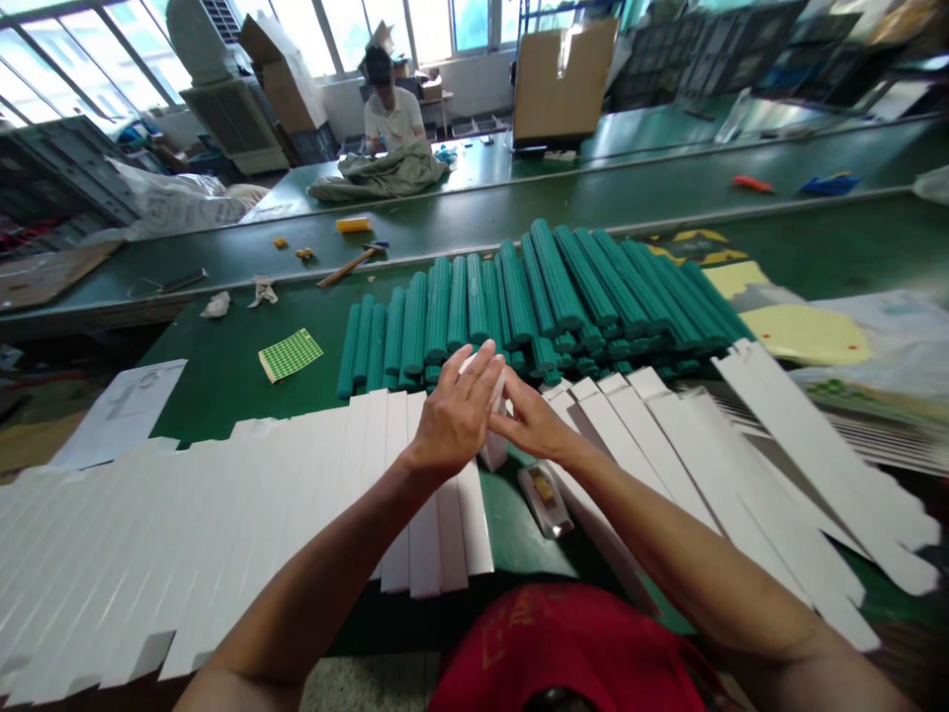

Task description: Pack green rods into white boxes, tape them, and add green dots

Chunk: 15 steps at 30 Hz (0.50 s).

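A narrow white box stands between my hands in the middle, mostly covered by them. My left hand lies over its upper end with the fingers close together. From the other side, my right hand grips the box with thumb and fingers. Just beyond my fingers lies a stack of green ribbed rods. A row of long white boxes spreads out to my left. Several flat white cartons fan out by my right forearm. A small clear case with something yellow inside lies below my right hand.
On the green table lie a green sticker sheet, a hammer and a yellow cylinder. Paper lies far left, yellow sheets at right. A person sits across the tables, near a cardboard box.
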Motion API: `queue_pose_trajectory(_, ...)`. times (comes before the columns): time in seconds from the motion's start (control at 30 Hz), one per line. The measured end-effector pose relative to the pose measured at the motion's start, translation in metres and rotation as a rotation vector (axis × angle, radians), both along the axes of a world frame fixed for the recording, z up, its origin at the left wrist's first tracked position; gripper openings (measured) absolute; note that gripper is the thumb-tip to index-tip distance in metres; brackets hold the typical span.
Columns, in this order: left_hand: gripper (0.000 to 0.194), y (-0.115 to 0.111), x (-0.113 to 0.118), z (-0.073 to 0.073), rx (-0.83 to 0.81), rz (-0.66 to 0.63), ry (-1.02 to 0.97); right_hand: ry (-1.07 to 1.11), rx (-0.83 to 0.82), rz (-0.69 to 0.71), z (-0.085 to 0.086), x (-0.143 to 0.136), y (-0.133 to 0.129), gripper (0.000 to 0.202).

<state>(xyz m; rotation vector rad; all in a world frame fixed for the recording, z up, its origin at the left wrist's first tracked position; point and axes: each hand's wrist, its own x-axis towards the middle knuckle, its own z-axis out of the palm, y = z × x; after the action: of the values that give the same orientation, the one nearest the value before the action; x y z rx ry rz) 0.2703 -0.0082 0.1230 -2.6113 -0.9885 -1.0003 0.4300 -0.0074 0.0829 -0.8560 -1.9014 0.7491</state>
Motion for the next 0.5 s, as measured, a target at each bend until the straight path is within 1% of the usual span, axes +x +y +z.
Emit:
queue_pose_trajectory(0.03, 0.042, -0.001, 0.002, -0.003, -0.007, -0.005, -0.022, -0.017, -0.039, -0.016, -0.007, 0.008, -0.009, 0.058)
queue_pose_trajectory(0.07, 0.042, -0.002, 0.002, -0.004, -0.009, -0.007, -0.037, -0.036, -0.096, -0.067, -0.015, 0.017, -0.021, 0.060)
queue_pose_trajectory(0.1, 0.043, -0.003, 0.003, -0.006, -0.004, -0.009, -0.047, -0.064, -0.172, -0.153, -0.026, 0.027, -0.036, 0.058)
queue_pose_trajectory(0.13, 0.043, -0.004, 0.003, -0.006, 0.003, -0.009, -0.055, -0.106, -0.265, -0.268, -0.038, 0.036, -0.053, 0.053)
queue_pose_trajectory(0.2, 0.043, -0.004, 0.001, -0.007, 0.016, -0.006, -0.075, -0.265, -0.489, -0.528, -0.066, 0.053, -0.091, 0.037)
queue_pose_trajectory(0.23, 0.043, -0.004, 0.000, -0.007, 0.021, -0.008, -0.083, -0.350, -0.597, -0.604, -0.081, 0.059, -0.110, 0.034)
queue_pose_trajectory(0.27, 0.043, -0.004, 0.000, -0.007, 0.026, -0.009, -0.091, -0.412, -0.700, -0.625, -0.095, 0.063, -0.127, 0.033)
queue_pose_trajectory(0.33, 0.042, -0.004, -0.001, -0.007, 0.031, -0.005, -0.109, -0.439, -0.829, -0.569, -0.120, 0.064, -0.154, 0.031)
queue_pose_trajectory(0.4, 0.041, -0.004, -0.001, -0.006, 0.036, -0.004, -0.117, -0.418, -0.841, -0.541, -0.138, 0.059, -0.169, 0.035)
queue_pose_trajectory(0.43, 0.041, -0.004, -0.001, -0.006, 0.041, -0.006, -0.119, -0.402, -0.816, -0.556, -0.143, 0.055, -0.172, 0.036)
queue_pose_trajectory(0.5, 0.041, -0.006, -0.001, -0.005, 0.055, -0.022, -0.122, -0.344, -0.764, -0.594, -0.149, 0.046, -0.168, 0.032)
